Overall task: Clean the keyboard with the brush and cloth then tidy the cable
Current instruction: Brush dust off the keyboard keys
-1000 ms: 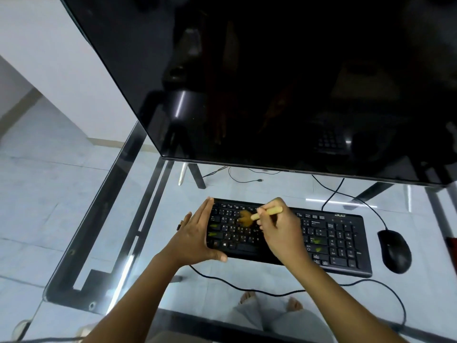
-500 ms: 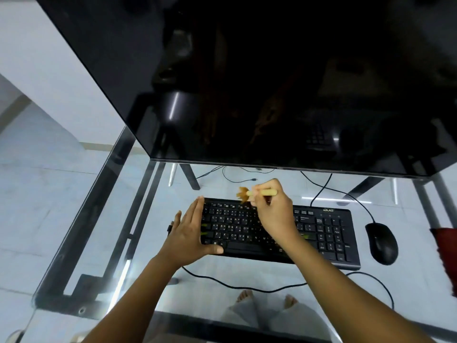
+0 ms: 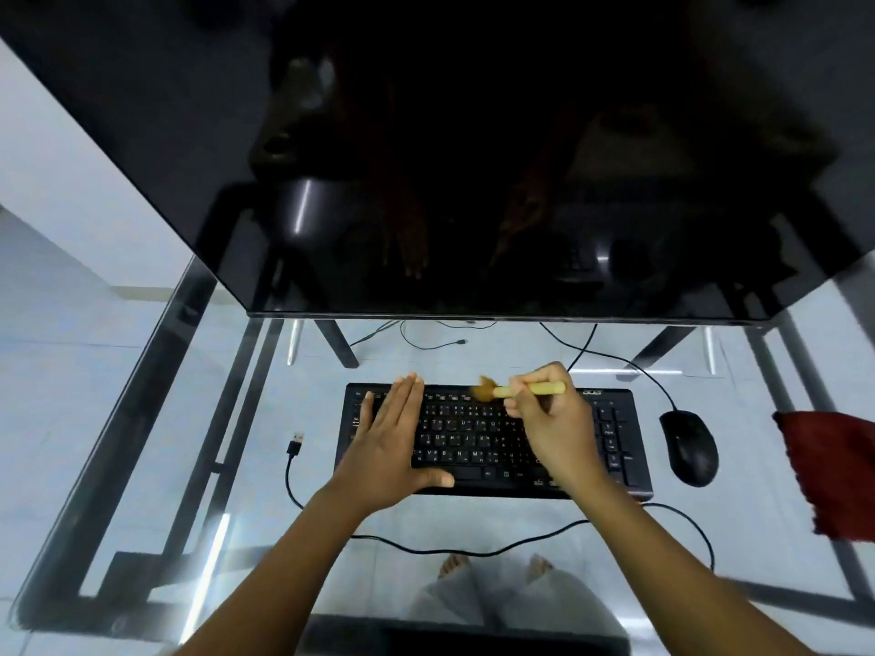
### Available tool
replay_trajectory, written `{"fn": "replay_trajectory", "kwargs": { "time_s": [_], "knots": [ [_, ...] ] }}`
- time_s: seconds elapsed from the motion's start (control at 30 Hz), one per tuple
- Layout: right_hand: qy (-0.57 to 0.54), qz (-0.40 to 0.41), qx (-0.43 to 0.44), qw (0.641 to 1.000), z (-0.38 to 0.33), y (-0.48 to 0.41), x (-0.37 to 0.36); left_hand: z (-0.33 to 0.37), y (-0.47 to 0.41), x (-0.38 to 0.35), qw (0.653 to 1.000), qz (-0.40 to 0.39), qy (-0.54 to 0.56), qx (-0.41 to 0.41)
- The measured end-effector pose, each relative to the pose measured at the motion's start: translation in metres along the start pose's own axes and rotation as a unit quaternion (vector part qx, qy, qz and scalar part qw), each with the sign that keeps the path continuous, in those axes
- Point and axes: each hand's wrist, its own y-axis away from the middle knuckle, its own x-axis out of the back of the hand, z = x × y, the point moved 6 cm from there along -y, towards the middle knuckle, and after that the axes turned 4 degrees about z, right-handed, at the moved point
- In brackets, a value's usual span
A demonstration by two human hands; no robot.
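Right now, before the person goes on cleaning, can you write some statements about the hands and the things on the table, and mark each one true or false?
1. The right hand grips the brush. True.
2. The left hand lies flat on the left part of the keyboard. True.
3. The red cloth lies on the keyboard. False: the red cloth lies on the glass table, right of the mouse.
4. The USB plug lies loose on the glass, left of the keyboard. True.
5. The mouse is left of the keyboard. False: it is on its right.
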Motion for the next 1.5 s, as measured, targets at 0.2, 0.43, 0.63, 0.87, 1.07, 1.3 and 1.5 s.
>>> {"fn": "replay_trajectory", "kwargs": {
  "time_s": [0.2, 0.43, 0.63, 0.87, 1.07, 1.3, 1.5],
  "knots": [
    [0.021, 0.020, 0.036, 0.999, 0.003, 0.007, 0.014, 0.016, -0.008, -0.012, 0.999, -0.032, -0.018, -0.022],
    [0.052, -0.022, 0.033, 0.998, 0.003, 0.014, 0.027, 0.025, -0.014, -0.018, 0.997, -0.057, -0.038, -0.031],
    [0.082, -0.093, -0.004, 0.992, 0.015, 0.023, 0.033, 0.028, -0.018, -0.021, 0.995, -0.073, -0.052, -0.036],
    [0.057, -0.116, -0.050, 0.990, 0.022, 0.021, 0.036, 0.037, -0.022, -0.023, 0.994, -0.086, -0.048, -0.046],
    [-0.011, -0.086, -0.053, 0.995, 0.013, 0.007, 0.039, 0.053, -0.026, -0.026, 0.992, -0.092, -0.049, -0.066],
    [-0.068, 0.034, -0.070, 0.995, 0.027, -0.001, 0.067, 0.075, -0.039, -0.028, 0.990, -0.098, -0.060, -0.086],
    [-0.077, 0.155, -0.078, 0.982, 0.041, 0.002, 0.103, 0.103, -0.052, -0.033, 0.987, -0.103, -0.049, -0.115]
  ]
}}
